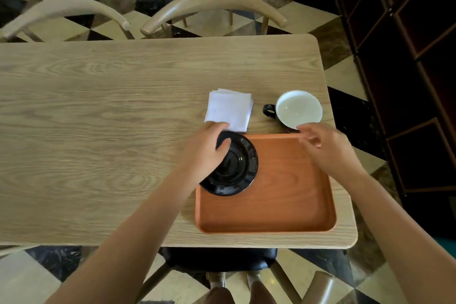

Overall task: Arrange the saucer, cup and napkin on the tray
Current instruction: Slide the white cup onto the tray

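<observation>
The left hand [209,148] grips the black saucer [234,168] by its far-left rim, the saucer straddling the tray's [271,205] far-left corner. The right hand [323,145], fingers loosely curled and empty, hovers beside the cup [298,110]. The napkin [229,110] lies on the table [98,118], far of the tray. Recommended: carry the saucer fully inside the rim, level, then release.

You have nothing to read here: no text, label, brand, number or sign shows on any surface in view.
</observation>
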Demonstrator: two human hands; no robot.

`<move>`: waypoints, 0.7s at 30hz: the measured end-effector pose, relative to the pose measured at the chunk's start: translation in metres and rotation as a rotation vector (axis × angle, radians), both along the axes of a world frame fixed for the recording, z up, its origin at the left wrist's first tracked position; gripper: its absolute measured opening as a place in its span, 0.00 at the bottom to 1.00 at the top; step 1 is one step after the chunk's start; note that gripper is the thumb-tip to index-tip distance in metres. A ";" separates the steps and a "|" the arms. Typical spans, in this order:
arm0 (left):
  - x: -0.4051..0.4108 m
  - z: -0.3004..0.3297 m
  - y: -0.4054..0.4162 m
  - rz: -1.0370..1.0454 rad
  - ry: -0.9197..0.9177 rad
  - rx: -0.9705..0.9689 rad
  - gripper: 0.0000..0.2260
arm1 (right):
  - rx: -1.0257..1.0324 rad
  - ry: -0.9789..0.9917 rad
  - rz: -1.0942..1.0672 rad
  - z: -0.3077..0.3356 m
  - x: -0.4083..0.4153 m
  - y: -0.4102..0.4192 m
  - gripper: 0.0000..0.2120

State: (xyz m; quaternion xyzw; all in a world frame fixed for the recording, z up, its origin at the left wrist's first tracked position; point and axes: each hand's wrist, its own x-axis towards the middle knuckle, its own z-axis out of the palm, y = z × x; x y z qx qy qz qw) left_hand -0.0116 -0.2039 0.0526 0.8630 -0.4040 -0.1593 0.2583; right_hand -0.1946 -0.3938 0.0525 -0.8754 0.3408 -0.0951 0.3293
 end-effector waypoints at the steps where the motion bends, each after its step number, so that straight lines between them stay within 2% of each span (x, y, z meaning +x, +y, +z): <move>1: -0.005 0.000 -0.014 -0.066 -0.074 -0.023 0.18 | -0.124 -0.010 0.011 -0.001 -0.002 -0.005 0.15; 4: -0.017 -0.006 -0.054 -0.266 -0.218 0.018 0.25 | -0.321 0.028 0.086 -0.008 -0.006 -0.020 0.19; 8: -0.024 -0.021 -0.097 -0.415 -0.288 0.203 0.30 | -0.371 0.100 0.168 -0.022 -0.009 -0.037 0.21; 11: -0.026 -0.028 -0.119 -0.437 -0.280 0.230 0.28 | -0.304 0.123 0.156 -0.028 -0.011 -0.045 0.19; 17: -0.018 -0.035 -0.135 -0.367 -0.111 0.164 0.19 | -0.333 0.085 0.193 -0.033 -0.004 -0.051 0.15; 21: -0.018 -0.032 -0.134 -0.331 -0.099 0.120 0.16 | -0.348 0.022 0.152 -0.032 0.000 -0.047 0.13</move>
